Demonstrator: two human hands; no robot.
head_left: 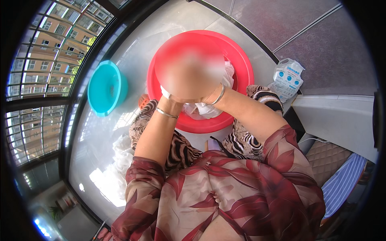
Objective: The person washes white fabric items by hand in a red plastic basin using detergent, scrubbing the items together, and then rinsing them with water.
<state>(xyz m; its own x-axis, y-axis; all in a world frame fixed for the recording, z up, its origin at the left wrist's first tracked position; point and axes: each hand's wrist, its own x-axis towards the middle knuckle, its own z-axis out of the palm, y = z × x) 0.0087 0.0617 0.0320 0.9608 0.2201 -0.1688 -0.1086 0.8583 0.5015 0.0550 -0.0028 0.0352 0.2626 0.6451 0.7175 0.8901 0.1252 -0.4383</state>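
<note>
A large red plastic basin (200, 128) stands on the floor between my knees. White cloth (208, 111) lies bunched inside it, with more of it showing past my right wrist. My left hand (175, 95) and my right hand (208, 92) come together over the basin. A round blur covers most of both hands, so their fingers and anything between them are hidden. A bit of white material shows beside my left wrist. Each wrist wears a metal bangle.
A turquoise plastic basin (105, 89) stands on the left by the barred window (51, 54). White material (116, 170) lies on the floor at lower left. A printed white plastic bag (288, 78) leans against the cabinet at right. Blue striped cloth (343, 185) is at lower right.
</note>
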